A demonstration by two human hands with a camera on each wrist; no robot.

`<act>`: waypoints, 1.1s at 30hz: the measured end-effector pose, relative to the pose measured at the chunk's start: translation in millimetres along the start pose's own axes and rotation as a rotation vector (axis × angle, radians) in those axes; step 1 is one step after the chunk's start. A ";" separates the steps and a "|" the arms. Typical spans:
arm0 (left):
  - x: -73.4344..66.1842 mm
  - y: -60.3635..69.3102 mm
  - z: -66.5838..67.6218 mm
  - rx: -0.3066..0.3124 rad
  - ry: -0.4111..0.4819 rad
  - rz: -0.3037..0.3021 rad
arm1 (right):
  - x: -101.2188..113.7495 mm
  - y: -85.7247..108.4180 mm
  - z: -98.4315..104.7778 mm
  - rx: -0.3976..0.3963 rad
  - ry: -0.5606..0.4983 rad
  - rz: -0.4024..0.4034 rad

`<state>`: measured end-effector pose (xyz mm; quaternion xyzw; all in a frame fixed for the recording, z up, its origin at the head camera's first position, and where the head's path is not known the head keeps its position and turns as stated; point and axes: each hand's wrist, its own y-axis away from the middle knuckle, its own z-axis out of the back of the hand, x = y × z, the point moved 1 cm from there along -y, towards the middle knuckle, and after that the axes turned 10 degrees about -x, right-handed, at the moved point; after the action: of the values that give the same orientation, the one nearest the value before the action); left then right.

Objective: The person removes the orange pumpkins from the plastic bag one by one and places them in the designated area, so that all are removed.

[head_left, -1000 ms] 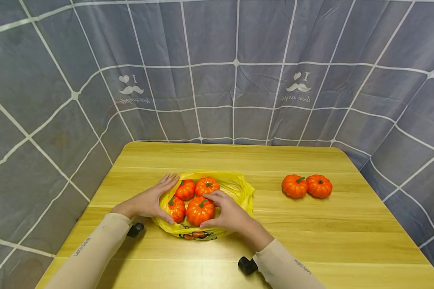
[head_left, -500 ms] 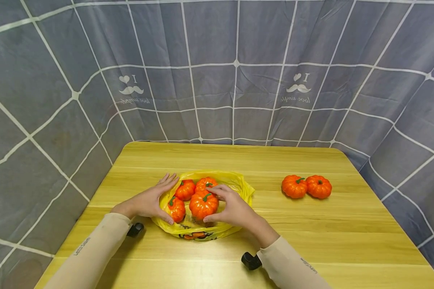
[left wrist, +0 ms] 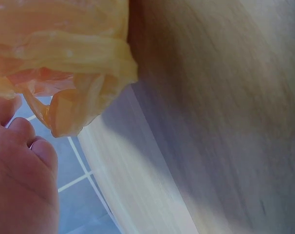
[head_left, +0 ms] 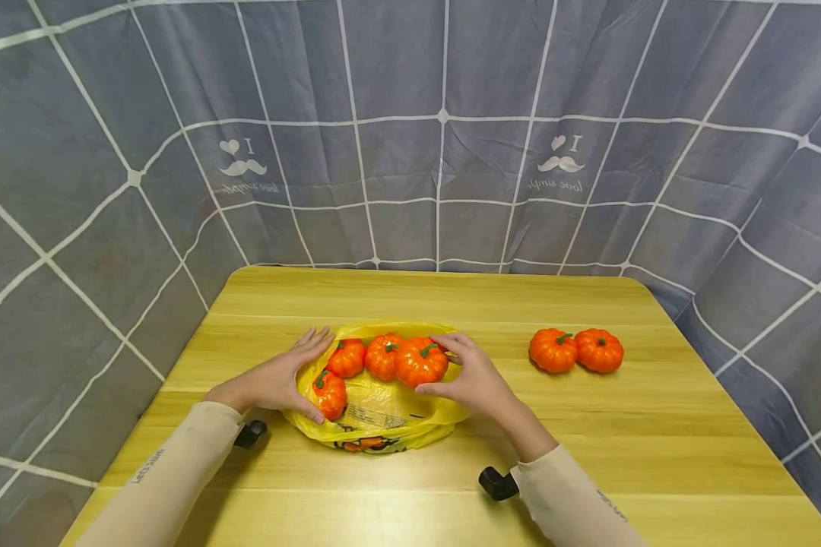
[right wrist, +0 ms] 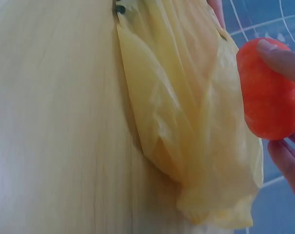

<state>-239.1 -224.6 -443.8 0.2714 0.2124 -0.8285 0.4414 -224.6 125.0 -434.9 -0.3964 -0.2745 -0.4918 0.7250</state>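
Two beige sleeves (head_left: pixel 167 471), printed lettering on both, extend over near part of wood-grain table (head_left: pixel 356 509). Left hand (head_left: pixel 283 381): thumb and fingers spread wide at left side of yellow plastic bag (head_left: pixel 420 436). Right hand (head_left: pixel 477 384): thumb and fingers grip green-stemmed orange pumpkin (head_left: pixel 420 366) over right part of bag's wide mouth. Three bagged pumpkins (head_left: pixel 346 358): grouped inside bag, along left and far sides. Two loose pumpkins (head_left: pixel 553 352): on table, well right of bag, side by side, touching. Behind table: grey curtain (head_left: pixel 404 163), white grid lines, reversed lettering.
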 end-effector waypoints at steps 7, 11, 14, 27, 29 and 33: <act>-0.3 1.5 0.2 -0.007 -0.005 -0.004 | -13.5 1.6 18.0 -0.118 -0.024 -0.064; 0.4 2.2 -0.8 -0.011 -0.006 0.002 | -26.3 4.3 30.2 -0.185 -0.013 -0.103; 1.0 2.4 -1.0 -0.016 -0.009 0.002 | -34.8 6.8 40.8 -0.234 0.013 -0.122; 0.7 3.9 -1.0 -0.013 -0.018 0.002 | -71.5 13.0 61.9 -0.292 0.229 -0.194; 0.5 3.8 -0.7 -0.016 -0.017 0.001 | -74.7 12.8 62.1 -0.296 0.271 -0.195; 0.0 3.5 -1.2 -0.014 -0.014 0.002 | -77.7 11.7 61.6 -0.277 0.345 -0.197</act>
<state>-235.8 -225.7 -445.1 0.2627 0.2148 -0.8284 0.4457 -242.6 218.0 -466.7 -0.3735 -0.1137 -0.6534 0.6486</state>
